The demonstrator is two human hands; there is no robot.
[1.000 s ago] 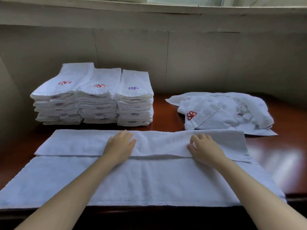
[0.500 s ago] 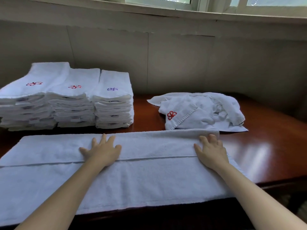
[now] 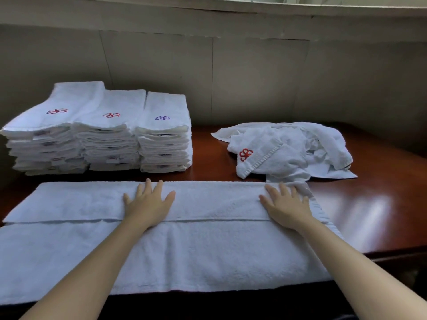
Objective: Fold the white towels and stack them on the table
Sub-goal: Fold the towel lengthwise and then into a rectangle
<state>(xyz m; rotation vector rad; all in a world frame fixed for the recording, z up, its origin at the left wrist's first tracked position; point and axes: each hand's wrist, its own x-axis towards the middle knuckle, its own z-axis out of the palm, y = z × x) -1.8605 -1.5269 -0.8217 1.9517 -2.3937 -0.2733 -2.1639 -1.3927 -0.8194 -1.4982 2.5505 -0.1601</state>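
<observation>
Sliding apart since a second ago, my left hand [image 3: 147,204] and right hand [image 3: 286,209] press flat, fingers straight, smoothing the folded-over far flap of the white towel [image 3: 208,257] on the table [image 3: 369,215]; next, I judge, the near edge folds over.

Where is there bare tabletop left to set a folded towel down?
Bare wood shows in the gap between the folded stacks and the crumpled pile, and more widely right of the spread towel, in front of that pile. The left rear is packed with stacks; the front is covered by the towel under the left hand and right hand.
</observation>
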